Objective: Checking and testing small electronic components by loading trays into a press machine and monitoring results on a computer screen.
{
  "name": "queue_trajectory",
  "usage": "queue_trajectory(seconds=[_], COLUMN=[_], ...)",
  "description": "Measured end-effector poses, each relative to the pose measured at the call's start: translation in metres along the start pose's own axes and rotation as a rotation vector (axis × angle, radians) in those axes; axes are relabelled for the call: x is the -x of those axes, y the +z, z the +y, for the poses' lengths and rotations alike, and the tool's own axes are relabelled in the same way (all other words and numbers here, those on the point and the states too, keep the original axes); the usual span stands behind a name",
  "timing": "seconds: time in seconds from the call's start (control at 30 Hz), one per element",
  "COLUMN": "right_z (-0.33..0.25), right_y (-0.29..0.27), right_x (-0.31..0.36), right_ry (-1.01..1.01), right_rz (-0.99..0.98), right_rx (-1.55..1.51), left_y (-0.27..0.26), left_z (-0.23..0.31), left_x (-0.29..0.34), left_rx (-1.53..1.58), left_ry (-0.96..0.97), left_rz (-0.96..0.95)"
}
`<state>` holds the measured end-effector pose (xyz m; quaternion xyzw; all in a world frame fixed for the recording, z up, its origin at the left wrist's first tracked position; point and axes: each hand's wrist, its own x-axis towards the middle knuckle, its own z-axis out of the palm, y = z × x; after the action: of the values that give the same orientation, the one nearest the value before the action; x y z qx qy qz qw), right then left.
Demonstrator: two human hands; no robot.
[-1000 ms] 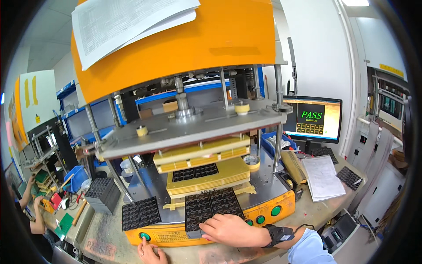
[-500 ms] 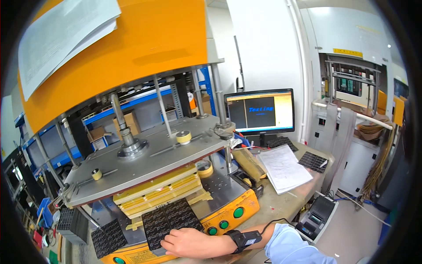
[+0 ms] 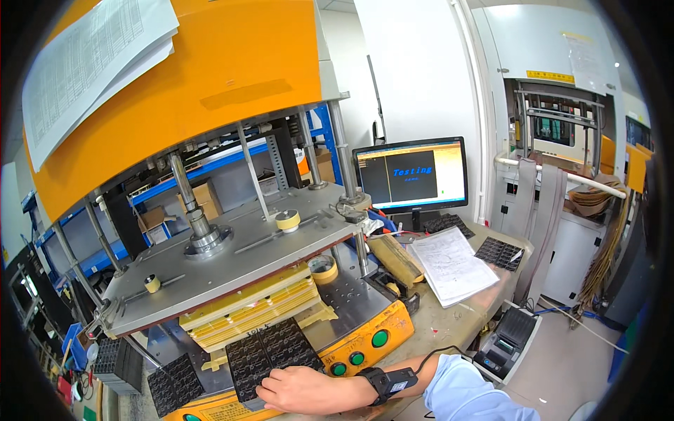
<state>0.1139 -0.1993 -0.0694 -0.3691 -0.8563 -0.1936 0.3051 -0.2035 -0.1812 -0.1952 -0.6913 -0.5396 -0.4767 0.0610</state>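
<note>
My right hand [image 3: 298, 389], with a black wristband [image 3: 388, 384] on its wrist, lies over the near end of a stack of black circuit panels [image 3: 272, 349]. Its fingers are curled and closed on the top panel; the thumb is hidden. The stack rests at the front edge of an orange press machine [image 3: 368, 335]. Left of it, a second black panel [image 3: 175, 384] leans on the same front edge. Behind the stack sits a yellow layered fixture [image 3: 256, 309], under the grey press plate [image 3: 232, 263]. My left hand is out of the picture.
Green buttons [image 3: 380, 339] sit on the machine's front. Paper sheets [image 3: 453, 266] and another black panel [image 3: 498, 253] lie on the bench to the right. Beyond them stands a monitor [image 3: 413, 175]. A small black printer [image 3: 509, 342] is lower right; dark stacked trays [image 3: 117, 365] stand lower left.
The view has shifted slightly. My right hand stays at the same place on the stack of black panels, and its fingers look unchanged.
</note>
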Motion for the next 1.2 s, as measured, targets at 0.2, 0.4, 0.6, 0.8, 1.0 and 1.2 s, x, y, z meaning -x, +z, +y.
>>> queue_trajectory(seconds=[0.2,0.4,0.6,0.8,1.0,1.2], right_z=[-0.003,-0.004,0.002,0.082,0.174,0.176], right_y=[-0.004,-0.001,-0.011,-0.007,0.022,0.023], right_x=[-0.001,0.000,-0.007,-0.037,-0.057,-0.069], right_ry=[0.014,0.028,0.051,0.208,0.307,0.222], right_rz=[-0.020,-0.029,-0.096,-0.017,-0.025,-0.107], right_rx=[0.007,0.018,-0.043,-0.056,-0.102,-0.029], left_y=[-0.004,0.000,0.012,-0.002,-0.002,0.000], left_z=[0.006,-0.013,-0.006,0.021,0.017,0.012], left_x=[-0.001,0.006,0.010,0.004,0.004,0.009], left_rx=[0.035,-0.032,0.486,0.612,0.686,0.610], left_ry=[-0.024,0.077,-0.321,-0.435,-0.355,-0.330], left_rz=[0.020,0.108,0.082,0.079,0.053,0.062])
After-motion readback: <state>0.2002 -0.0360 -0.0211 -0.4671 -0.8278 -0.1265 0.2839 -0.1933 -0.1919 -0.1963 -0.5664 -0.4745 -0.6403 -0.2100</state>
